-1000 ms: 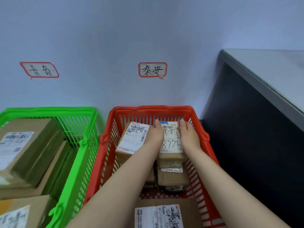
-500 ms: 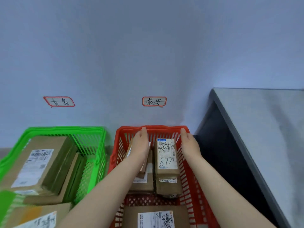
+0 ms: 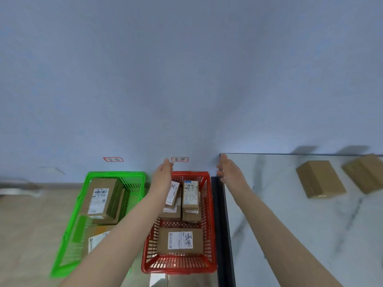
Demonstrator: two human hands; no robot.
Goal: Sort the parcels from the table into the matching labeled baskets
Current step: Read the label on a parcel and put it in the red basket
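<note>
Parcel marked 8772 is lodged at the far end of the red basket, label up, stacked on a lower carton. A tilted parcel is propped just beside it, toward the basket's left wall, and is partly hidden by the forearm. A flat parcel is laid at the basket's near end.

Left hand: held above the red basket's far left corner, arm stretched forward, fingers straight and together, palm turned inward. Nothing is held.

Right hand: raised just right of the red basket's far end, over the corner of the table, fingers extended and relaxed, palm turned toward the other hand. Nothing is gripped.

Two plain parcels are seen on the table, well to the right of the red basket. A green basket filled with labelled boxes is set just left of the red basket. Two red-bordered labels are fixed on the wall beyond it.
</note>
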